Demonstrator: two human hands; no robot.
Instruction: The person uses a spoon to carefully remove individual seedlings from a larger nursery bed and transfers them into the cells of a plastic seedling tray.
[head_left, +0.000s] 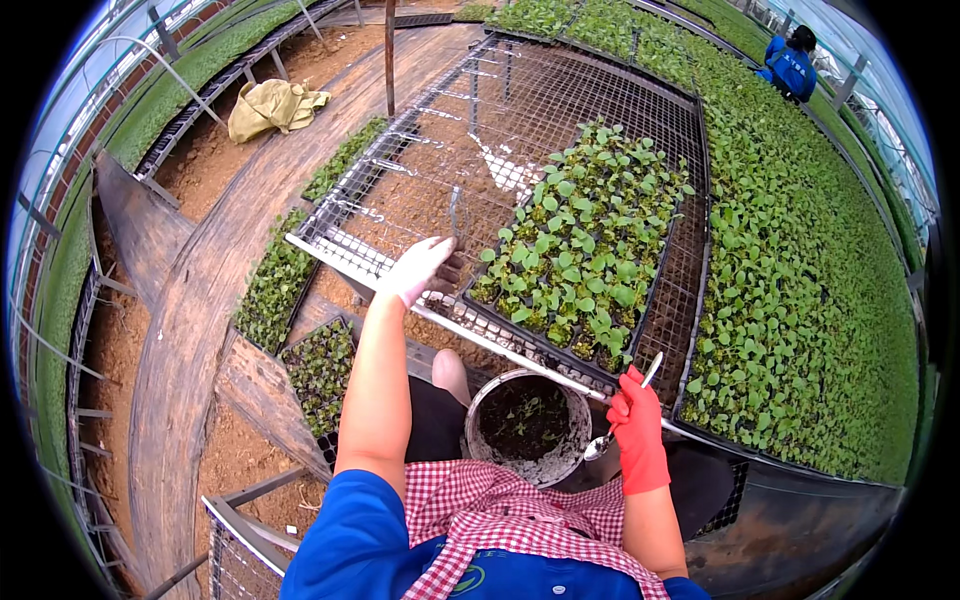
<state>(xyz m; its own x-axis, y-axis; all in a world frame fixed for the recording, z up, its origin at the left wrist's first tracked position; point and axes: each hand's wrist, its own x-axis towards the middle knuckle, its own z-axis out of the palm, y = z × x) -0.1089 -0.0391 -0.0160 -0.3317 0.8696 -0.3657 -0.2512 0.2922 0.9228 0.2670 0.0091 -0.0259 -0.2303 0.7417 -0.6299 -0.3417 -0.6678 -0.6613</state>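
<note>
My left hand (426, 271), in a pale glove with dark soiled fingertips, is held over the front edge of the wire mesh bench (409, 180) with nothing seen in it. My right hand (637, 431), in a red rubber glove, is closed on a metal spoon (598, 448), whose bowl points down and left. Right of my left hand, a black cell tray of leafy green seedlings (581, 247) lies on the mesh, its near corner just above my right hand. Below the bench edge, between my arms, sits a round bucket (478, 450) holding dark soil and plant scraps.
Dense seedling trays (787, 330) fill the bench on the right. Smaller seedling trays (274, 289) rest low at the left. A tan cloth (276, 109) lies on the path. A wooden post (390, 60) stands behind the mesh. A person in blue (791, 64) is at the far right.
</note>
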